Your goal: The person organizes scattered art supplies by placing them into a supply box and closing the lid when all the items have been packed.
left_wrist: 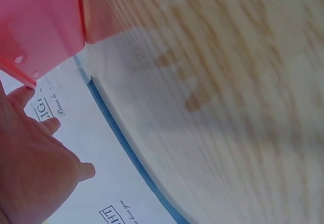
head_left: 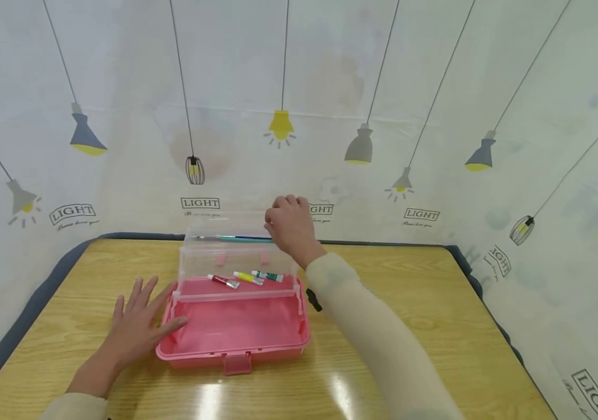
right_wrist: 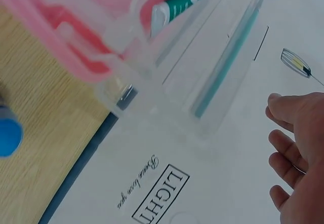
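A pink plastic box [head_left: 233, 326] stands open on the table, its clear upper tray raised at the back. Three paint tubes, a red one [head_left: 223, 282], a yellow one [head_left: 248, 278] and a green one [head_left: 268, 276], lie in the middle tray. Slim brushes [head_left: 235, 238] lie along the upper tray. My left hand [head_left: 138, 321] rests spread against the box's left rim, thumb over the edge. Above the upper tray's right end hovers my right hand [head_left: 292, 224]. In the right wrist view its fingers [right_wrist: 291, 158] are loosely bent, with nothing visible in them.
The wooden table [head_left: 409, 303] has a dark edge [head_left: 383, 242] at the back. A white sheet [head_left: 320, 70] printed with lamps hangs behind it. A blue round-ended thing [right_wrist: 9, 137] shows at the right wrist view's left edge; its kind is unclear.
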A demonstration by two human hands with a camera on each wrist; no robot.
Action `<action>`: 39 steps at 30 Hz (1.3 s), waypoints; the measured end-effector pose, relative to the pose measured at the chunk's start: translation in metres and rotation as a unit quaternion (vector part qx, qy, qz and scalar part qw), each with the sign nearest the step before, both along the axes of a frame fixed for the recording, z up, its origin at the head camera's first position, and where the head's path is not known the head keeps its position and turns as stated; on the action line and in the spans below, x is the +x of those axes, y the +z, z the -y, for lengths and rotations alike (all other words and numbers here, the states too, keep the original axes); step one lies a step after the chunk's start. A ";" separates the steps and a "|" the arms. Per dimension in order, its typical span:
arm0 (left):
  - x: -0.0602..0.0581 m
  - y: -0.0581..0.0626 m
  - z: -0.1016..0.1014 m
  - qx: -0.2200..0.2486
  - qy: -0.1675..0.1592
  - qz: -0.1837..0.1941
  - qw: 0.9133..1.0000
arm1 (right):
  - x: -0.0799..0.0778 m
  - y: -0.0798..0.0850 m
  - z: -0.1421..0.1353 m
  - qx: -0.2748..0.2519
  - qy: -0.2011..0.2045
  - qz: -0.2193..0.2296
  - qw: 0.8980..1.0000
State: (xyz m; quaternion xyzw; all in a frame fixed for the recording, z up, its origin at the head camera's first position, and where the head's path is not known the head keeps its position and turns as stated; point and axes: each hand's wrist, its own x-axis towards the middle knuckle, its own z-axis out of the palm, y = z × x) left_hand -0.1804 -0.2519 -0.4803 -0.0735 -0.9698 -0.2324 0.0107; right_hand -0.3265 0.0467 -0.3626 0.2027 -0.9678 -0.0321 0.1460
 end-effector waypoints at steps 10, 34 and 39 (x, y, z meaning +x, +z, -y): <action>0.001 0.001 0.000 -0.003 -0.005 -0.009 1.000 | 0.004 0.001 -0.044 -0.029 0.004 -0.034 0.999; 0.000 0.000 0.000 -0.012 0.001 0.000 1.000 | 0.024 -0.067 -0.141 -0.043 -0.029 0.032 0.998; -0.001 0.000 -0.001 -0.013 0.002 0.001 1.000 | 0.030 -0.085 -0.154 -0.052 -0.022 0.041 0.998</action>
